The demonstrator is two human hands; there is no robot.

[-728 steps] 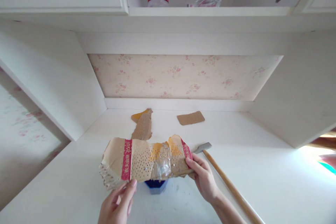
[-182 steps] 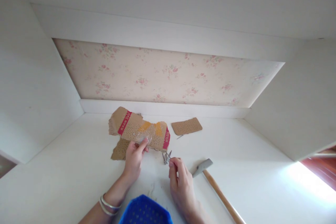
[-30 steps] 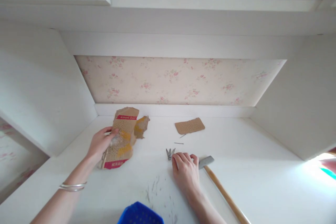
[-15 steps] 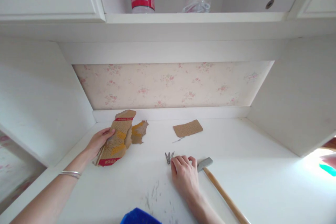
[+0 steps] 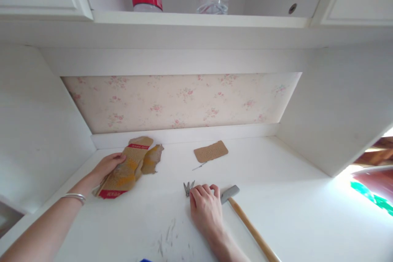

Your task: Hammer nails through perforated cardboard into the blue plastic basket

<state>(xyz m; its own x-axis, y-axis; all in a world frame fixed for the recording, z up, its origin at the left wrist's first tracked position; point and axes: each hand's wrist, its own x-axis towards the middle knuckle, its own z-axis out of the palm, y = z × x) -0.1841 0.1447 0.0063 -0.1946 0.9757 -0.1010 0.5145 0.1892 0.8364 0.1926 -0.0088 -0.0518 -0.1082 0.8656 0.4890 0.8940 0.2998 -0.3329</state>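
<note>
two hands low on the tabletop [image 5: 285, 200]. left hand [image 5: 107, 166] has its grip closed on the left edge of the cardboard strip [image 5: 124, 172], thumb on top; the strip lies flat near the back left corner, with a torn scrap [image 5: 152, 163] touching its right side. right hand [image 5: 204, 208] has its fingers curled down, just right of a small bunch of nails [image 5: 188, 187]; can't tell if that grip holds anything. hammer [image 5: 230, 193] head sits just beside the right hand. small cardboard piece [image 5: 211, 151] and one loose nail [image 5: 199, 166] lie farther back.
</note>
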